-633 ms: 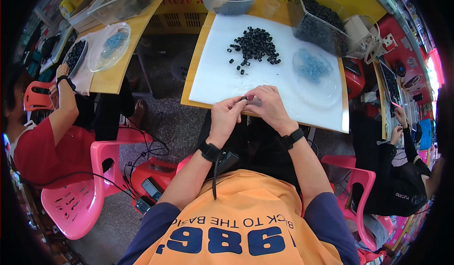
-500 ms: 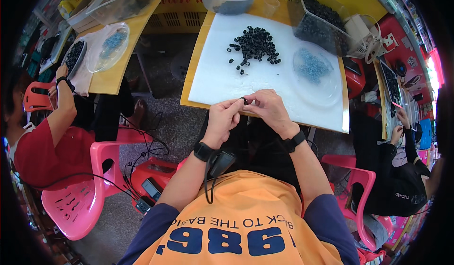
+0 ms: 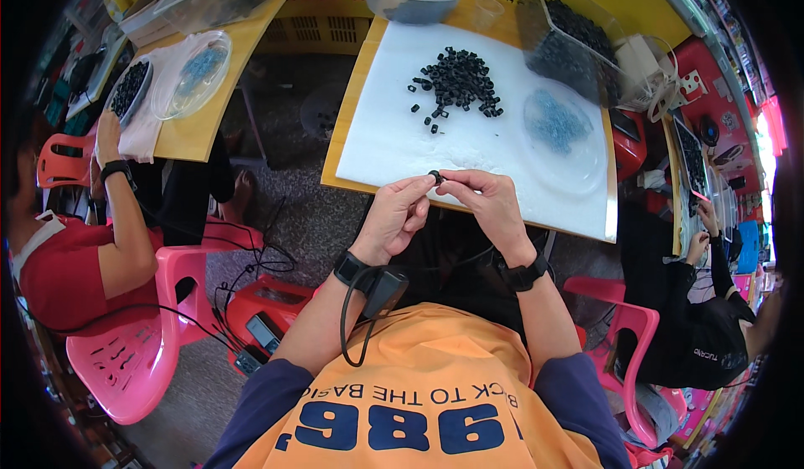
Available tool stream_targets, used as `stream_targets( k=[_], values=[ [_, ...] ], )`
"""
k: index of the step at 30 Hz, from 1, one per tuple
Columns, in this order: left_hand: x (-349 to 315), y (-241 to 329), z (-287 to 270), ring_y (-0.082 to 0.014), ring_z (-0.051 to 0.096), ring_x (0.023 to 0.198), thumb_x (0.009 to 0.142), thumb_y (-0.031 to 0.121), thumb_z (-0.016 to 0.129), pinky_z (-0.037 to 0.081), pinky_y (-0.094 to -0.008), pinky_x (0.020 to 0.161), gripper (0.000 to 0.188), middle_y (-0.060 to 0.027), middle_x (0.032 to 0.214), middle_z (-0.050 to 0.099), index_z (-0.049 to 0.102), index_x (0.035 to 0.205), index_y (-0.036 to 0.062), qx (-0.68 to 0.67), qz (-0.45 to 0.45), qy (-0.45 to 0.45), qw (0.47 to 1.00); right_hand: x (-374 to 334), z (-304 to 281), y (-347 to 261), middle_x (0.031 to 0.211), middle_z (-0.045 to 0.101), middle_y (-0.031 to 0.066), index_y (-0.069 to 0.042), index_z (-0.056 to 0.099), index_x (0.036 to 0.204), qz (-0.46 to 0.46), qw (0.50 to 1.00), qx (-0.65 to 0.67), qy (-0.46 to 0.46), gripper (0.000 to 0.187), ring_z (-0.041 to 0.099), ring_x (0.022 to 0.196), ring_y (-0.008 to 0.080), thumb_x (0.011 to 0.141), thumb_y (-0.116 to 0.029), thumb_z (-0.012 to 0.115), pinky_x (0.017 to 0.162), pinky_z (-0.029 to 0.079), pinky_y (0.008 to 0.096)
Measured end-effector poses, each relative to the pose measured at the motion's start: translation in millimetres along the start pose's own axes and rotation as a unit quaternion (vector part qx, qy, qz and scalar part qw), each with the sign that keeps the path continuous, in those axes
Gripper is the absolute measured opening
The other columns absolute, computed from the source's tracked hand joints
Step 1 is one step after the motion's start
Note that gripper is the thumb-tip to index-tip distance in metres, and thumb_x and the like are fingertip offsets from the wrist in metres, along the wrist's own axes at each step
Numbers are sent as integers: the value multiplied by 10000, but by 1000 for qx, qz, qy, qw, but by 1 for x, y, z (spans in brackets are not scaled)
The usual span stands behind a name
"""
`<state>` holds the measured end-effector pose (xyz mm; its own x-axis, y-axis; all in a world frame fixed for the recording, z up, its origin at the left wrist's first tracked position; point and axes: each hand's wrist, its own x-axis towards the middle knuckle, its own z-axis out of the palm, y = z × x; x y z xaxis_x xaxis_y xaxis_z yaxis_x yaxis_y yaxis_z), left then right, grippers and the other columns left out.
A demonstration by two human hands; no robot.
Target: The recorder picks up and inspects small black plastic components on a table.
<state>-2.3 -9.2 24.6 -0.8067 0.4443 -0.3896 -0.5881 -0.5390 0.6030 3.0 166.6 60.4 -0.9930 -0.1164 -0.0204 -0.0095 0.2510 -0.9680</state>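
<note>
Just over the near edge of a white foam sheet (image 3: 377, 138), my two hands meet at their fingertips. Between thumb and forefinger my left hand (image 3: 392, 219) pinches a small black plastic part (image 3: 435, 174); its shape is mostly covered by the fingers. My right hand (image 3: 496, 208) is closed too, thumb and forefinger touching the same part from the right. Farther up the sheet lies a loose pile of similar black parts (image 3: 459, 82). To its right, a clear round dish (image 3: 578, 186) holds small light-blue pieces (image 3: 554, 121).
A clear bowl (image 3: 394, 4) and a small clear cup (image 3: 487, 12) stand at the back. Back right is a clear bin of black parts (image 3: 569, 38). People work on both sides, near pink chairs (image 3: 109, 373). Cables (image 3: 251, 255) run at the left.
Both hands stay together on the black part, and the right fingers have shifted slightly around it. The person at left has moved a hand at the oval tray. The whole view has shifted a little.
</note>
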Motion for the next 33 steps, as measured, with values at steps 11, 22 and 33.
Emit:
stream_targets(
  k=[11,22,33],
  values=[
    [5,-7,4,-35,376,419,946,214,628,255,-175,390,173,30,590,532,662,976,46,26,22,6,999,-8,9,2,882,707,106,-42,713,1081,-107,978,-158,80,216,649,779,153,870,-78,680,704,491,242],
    [8,-7,-9,-29,354,395,976,244,570,238,-174,381,209,55,567,491,644,1021,53,-182,-94,-56,977,-6,3,1,844,699,50,0,704,995,-3,995,2,104,167,599,738,80,854,-89,703,685,477,239],
    [7,-4,-8,-33,361,384,961,231,597,244,-175,375,180,47,561,507,644,964,57,-132,-68,-56,987,-10,9,-12,817,683,4,6,701,967,-24,994,-71,78,139,568,741,44,849,-66,718,675,451,201]
  ],
)
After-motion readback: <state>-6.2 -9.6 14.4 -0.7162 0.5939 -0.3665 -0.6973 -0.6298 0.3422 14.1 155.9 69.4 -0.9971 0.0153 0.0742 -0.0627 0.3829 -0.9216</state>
